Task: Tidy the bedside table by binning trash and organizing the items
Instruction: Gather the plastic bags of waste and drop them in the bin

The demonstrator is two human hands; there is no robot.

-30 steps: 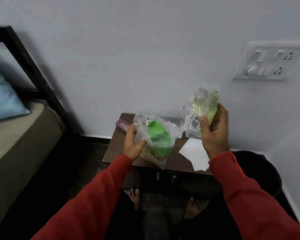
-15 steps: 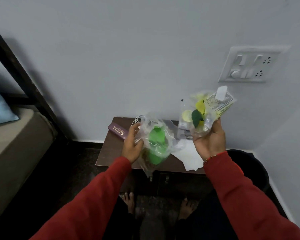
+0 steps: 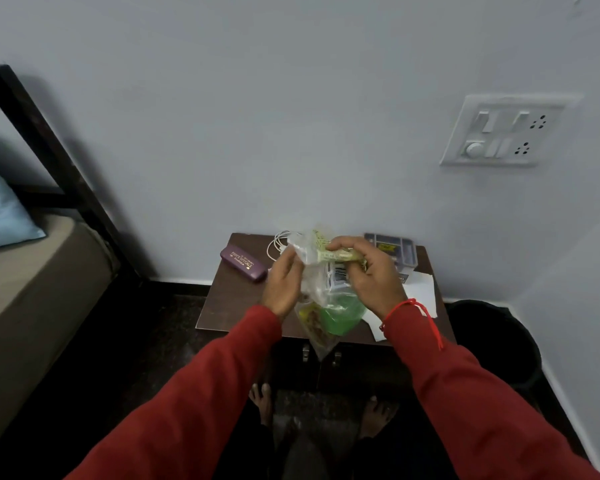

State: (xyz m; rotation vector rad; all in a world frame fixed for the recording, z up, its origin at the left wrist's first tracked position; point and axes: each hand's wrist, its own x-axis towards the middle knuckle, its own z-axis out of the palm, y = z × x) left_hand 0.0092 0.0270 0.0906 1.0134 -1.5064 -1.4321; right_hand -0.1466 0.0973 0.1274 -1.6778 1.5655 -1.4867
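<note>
You are holding two bits of trash together over the front middle of the bedside table (image 3: 222, 303). The clear bag with the green thing (image 3: 336, 311) hangs down past the front edge. It is thin and slippery, I think, so it could slide out and drop on the floor by your feet. The black bin (image 3: 492, 337) sits on the floor just past the table's right edge, so you must carry the trash sideways. If you swing wide, your sleeve could knock the white paper (image 3: 420, 292) off the front right corner.

Your left hand (image 3: 283, 285) has curled fingers and pinches the top of the clear bag. Your right hand (image 3: 368, 275) is curled tight round the yellow-green wrapper (image 3: 329, 253) and presses it against the bag.

Be careful not to bin good things. The purple glasses case (image 3: 244, 263) lies near the back left corner. The white cable (image 3: 278, 244) is at the back edge. The small tray box (image 3: 394, 249) is near the back right corner.
</note>
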